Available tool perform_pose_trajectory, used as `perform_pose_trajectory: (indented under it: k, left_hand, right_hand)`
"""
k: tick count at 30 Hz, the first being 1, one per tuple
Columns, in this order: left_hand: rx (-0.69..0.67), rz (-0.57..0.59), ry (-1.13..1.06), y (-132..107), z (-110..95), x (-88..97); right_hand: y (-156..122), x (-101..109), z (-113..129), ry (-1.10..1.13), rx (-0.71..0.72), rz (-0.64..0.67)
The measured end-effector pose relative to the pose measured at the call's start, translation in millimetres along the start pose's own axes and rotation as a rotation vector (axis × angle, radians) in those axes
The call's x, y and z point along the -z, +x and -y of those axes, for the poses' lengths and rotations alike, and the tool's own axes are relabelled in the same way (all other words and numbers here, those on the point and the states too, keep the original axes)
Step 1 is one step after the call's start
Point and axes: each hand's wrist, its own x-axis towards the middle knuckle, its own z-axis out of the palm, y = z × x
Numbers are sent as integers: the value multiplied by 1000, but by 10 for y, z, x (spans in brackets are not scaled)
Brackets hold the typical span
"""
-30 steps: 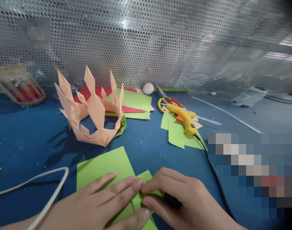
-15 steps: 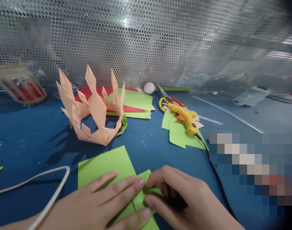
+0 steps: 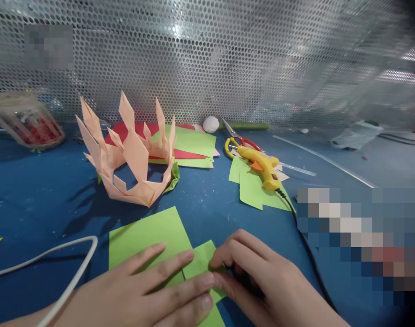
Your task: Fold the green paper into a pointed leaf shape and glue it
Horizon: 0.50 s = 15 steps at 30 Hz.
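A flat light green paper sheet [image 3: 144,234] lies on the blue table in front of me. On its right part rests a smaller folded piece of green paper [image 3: 201,258]. My left hand [image 3: 139,293] lies palm down with fingers spread, pressing on both papers. My right hand [image 3: 265,272] is closed, thumb and index finger pinching the right edge of the folded piece. The fingers of my two hands touch near that edge, which they partly hide. Beyond the sheet stands a peach folded-paper crown [image 3: 137,156].
Behind the crown are red and green paper sheets [image 3: 194,141]. To the right, a yellow glue gun [image 3: 262,163] lies over green scraps [image 3: 250,190] beside scissors [image 3: 232,131]. Its black cord [image 3: 306,247] runs past my right hand. A white cable [image 3: 76,274] crosses my left forearm. A jar [image 3: 33,120] stands far left.
The fingers of my left hand have spread and moved down to the right edge of the folded green paper. My right thumb has moved up toward its index finger.
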Motion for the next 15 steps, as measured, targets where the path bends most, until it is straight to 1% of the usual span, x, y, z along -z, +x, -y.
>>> perform_pose_trajectory:
  k: [6, 11, 15]
  left_hand:
    - [7, 46, -76, -15, 10, 32]
    - [7, 18, -86, -5, 9, 50]
    - [-16, 18, -46, 6, 11, 59]
  right_hand:
    - [7, 68, 15, 65, -52, 49]
    - [-6, 119, -31, -37, -119, 2]
    - [-3, 117, -52, -93, -148, 34]
